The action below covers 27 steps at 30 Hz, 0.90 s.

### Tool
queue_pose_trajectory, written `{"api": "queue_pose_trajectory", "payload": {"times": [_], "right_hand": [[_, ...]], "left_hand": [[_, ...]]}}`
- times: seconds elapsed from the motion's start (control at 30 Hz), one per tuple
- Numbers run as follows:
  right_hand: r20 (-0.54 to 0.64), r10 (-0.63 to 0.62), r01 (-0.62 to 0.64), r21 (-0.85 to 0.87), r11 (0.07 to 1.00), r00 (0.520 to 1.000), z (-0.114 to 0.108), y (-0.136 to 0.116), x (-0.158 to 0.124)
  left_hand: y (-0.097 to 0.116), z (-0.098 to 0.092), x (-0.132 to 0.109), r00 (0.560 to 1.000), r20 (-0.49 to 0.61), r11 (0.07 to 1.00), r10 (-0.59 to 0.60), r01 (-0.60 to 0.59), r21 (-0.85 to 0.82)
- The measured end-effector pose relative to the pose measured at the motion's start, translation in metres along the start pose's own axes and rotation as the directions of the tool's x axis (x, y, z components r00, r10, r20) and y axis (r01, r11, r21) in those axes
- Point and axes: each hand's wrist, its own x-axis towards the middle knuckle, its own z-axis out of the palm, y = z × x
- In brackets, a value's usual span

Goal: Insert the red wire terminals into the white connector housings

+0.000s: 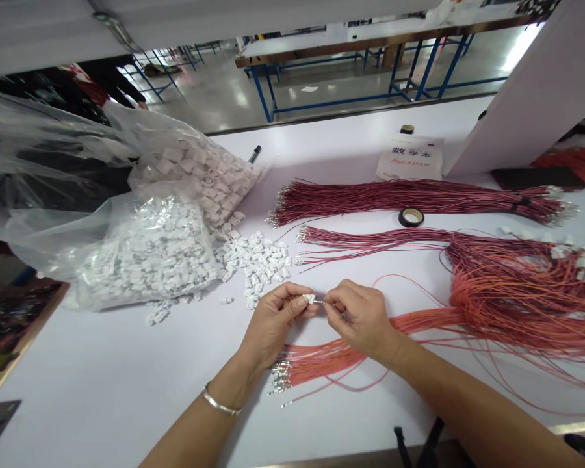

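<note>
Between thumb and fingers, my left hand (pixel 277 318) pinches a small white connector housing (pixel 309 299). My right hand (pixel 358 315) is closed on a thin wire, whose metal terminal (pixel 319 301) points at the housing; whether its tip is inside I cannot tell. Below both hands lies a bundle of orange wires (pixel 316 364) with bare metal terminals at its left end. Dark red wires (pixel 370 239) with terminals lie beyond the hands. A loose heap of white housings (pixel 266 260) is just past my left hand.
Clear bags of white housings (pixel 146 253) and larger pale pieces (pixel 195 169) stand at the left. A thick dark red wire bundle (pixel 394 198), black tape roll (pixel 411 217), marker (pixel 255 154) and printed packet (pixel 409 156) lie farther back. Tangled wires (pixel 517 305) cover the right side.
</note>
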Motion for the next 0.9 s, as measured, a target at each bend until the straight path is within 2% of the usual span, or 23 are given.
{"api": "queue_pose_trajectory", "payload": {"times": [0.27,0.7,0.9], "right_hand": [[0.009,0.006,-0.006,0.044,0.999,1.000,0.0023,0.0034,-0.0006],[0.039,-0.003,0.001,0.042,0.999,0.999,0.0054,0.0043,-0.0024],[0.059,-0.002,-0.001,0.051,0.999,0.998,0.0058,0.0031,-0.0037]], "left_hand": [[-0.0041,0.0010,-0.0001,0.999,0.000,0.999,0.033,-0.033,0.023],[-0.0075,0.0038,-0.0006,1.000,-0.024,1.000,0.012,-0.011,0.029],[-0.0086,0.0066,-0.0031,0.997,0.005,0.991,0.080,-0.080,0.106]]}}
